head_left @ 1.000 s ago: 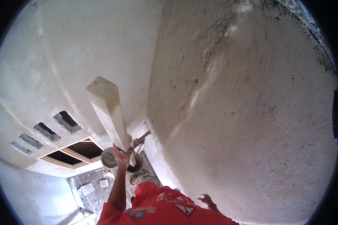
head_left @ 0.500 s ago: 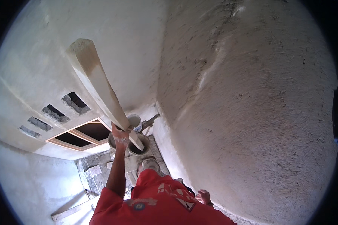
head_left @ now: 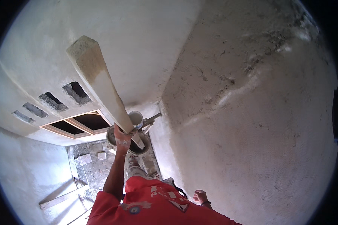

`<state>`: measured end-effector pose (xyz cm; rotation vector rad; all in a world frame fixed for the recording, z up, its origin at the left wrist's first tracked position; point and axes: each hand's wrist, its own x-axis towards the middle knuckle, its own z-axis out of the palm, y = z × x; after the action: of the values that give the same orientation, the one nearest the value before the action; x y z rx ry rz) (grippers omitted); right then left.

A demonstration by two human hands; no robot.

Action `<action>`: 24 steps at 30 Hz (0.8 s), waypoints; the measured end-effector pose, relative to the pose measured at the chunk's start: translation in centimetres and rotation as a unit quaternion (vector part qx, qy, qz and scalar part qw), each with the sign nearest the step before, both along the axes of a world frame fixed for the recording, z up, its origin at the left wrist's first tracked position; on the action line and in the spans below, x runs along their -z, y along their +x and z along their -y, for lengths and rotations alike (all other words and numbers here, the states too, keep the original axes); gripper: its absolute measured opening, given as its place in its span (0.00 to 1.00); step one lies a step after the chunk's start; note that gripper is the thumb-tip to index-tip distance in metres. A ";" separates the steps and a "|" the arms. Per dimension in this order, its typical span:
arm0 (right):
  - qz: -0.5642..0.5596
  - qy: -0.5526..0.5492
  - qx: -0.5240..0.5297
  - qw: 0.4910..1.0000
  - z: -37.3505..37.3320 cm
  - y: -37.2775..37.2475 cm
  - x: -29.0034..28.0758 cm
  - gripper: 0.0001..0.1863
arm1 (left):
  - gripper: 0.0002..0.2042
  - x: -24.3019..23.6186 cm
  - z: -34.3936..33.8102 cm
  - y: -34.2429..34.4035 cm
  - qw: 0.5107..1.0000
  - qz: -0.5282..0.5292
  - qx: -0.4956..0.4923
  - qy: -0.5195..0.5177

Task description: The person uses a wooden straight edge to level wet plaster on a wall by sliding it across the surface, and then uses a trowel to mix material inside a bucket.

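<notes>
A long, pale straightedge board (head_left: 101, 82), smeared with plaster, slants up past the wall on the left. My left hand (head_left: 122, 139) is closed around it near its lower end. That lower tip appears over a dark bucket (head_left: 139, 150); whether it touches the bucket I cannot tell. My right hand (head_left: 200, 196) hangs low beside the right-hand wall (head_left: 251, 131), apart from it. Its fingers are loosely bent and apart, and nothing shows in them.
A white bucket (head_left: 135, 119) and another dark bucket (head_left: 111, 137) stand close to the board's lower end. On the left wall are a wood-framed opening (head_left: 77, 124) and several rough holes. Loose planks (head_left: 64, 197) and blocks (head_left: 85, 159) lie at lower left.
My view has shifted, so the wall corner sits further right and more floor shows. My left hand keeps its grip on the board. My right hand is slightly higher and further left in view.
</notes>
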<state>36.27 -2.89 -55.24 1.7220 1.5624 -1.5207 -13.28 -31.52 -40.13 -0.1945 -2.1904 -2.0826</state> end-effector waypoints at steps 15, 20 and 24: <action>-0.056 0.025 -0.065 0.996 -0.6 -18.3 -1.8 0.24 | 0.27 2.7 2.8 -5.2 0.998 0.055 0.012 0.024; -0.033 0.031 -0.049 0.998 -0.6 -17.6 -1.8 0.23 | 0.29 2.6 2.7 -5.9 0.998 0.047 0.037 0.026; -0.015 0.011 -0.029 0.999 0.3 -16.3 -1.0 0.23 | 0.30 4.7 2.5 -6.2 0.997 0.063 0.029 -0.030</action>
<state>19.98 -3.22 -54.25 1.6572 1.6349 -1.5120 -19.51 -34.02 -44.85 -0.1374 -2.3476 -2.1164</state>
